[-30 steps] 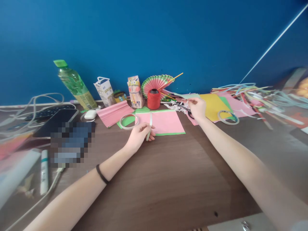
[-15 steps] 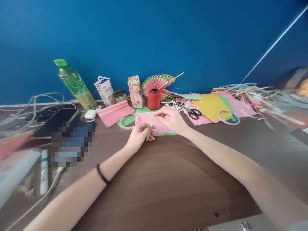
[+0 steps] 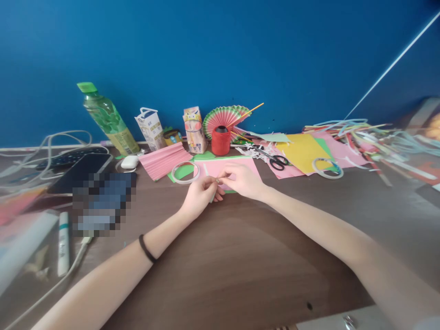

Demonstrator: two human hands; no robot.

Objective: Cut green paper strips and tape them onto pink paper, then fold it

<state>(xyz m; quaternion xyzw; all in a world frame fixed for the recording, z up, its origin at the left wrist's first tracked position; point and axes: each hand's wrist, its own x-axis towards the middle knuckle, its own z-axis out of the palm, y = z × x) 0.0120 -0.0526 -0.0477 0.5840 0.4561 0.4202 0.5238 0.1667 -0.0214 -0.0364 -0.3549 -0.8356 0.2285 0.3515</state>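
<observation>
the left hand [image 3: 199,195] has thumb and fingers clamped on a narrow pale strip [image 3: 211,199] — held over the near edge of a green-edged pink paper sheet [image 3: 215,167]. the right hand [image 3: 244,181] meets it, thumb and forefinger tips together, anything between them too small to tell — a tape roll [image 3: 184,182] lies just beside the left hand.

the sole view looked forward and down from the head, close above the desk [image 3: 220,266], past the left hand [image 3: 198,196] and right hand [image 3: 244,181] to the wall [image 3: 220,55].
</observation>
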